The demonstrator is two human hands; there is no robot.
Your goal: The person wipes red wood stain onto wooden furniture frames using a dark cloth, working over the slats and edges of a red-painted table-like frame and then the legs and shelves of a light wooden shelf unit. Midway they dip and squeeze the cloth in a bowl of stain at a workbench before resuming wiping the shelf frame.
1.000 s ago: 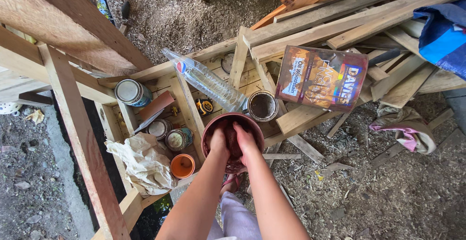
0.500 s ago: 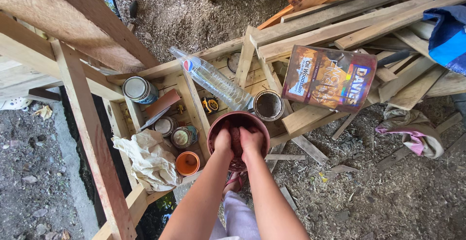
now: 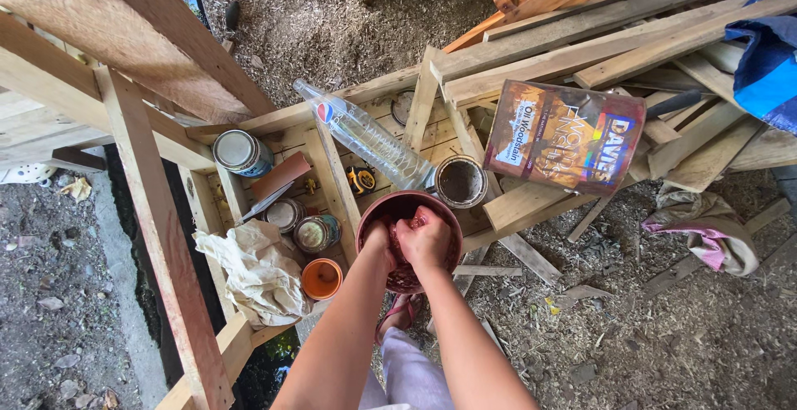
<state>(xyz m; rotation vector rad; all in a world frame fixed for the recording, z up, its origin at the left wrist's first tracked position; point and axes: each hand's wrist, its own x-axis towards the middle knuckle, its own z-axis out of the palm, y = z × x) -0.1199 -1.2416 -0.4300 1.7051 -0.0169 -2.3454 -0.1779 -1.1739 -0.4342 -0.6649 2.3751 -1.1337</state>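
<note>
Both of my hands are down inside a round dark-red bowl (image 3: pixel 408 204) that rests on a wooden frame. My left hand (image 3: pixel 378 238) sits at the bowl's left inner side with its fingers curled. My right hand (image 3: pixel 423 240) is closed in a fist over something reddish in the bowl's middle; what it grips is hidden by the fingers. A clear plastic bottle (image 3: pixel 365 136) lies on its side just behind the bowl, and an open can (image 3: pixel 461 182) stands by the bowl's far right rim.
A large rectangular brown tin (image 3: pixel 564 134) lies on planks at the right. On the left are a crumpled cloth (image 3: pixel 257 269), an orange cup (image 3: pixel 321 278), small cans (image 3: pixel 315 232) and a lidded can (image 3: pixel 241 153). Loose planks (image 3: pixel 598 45) and sawdust-covered ground surround them.
My hands stay in the bowl; the right hand has closed more over the reddish stuff. The view has shifted slightly right and down.
</note>
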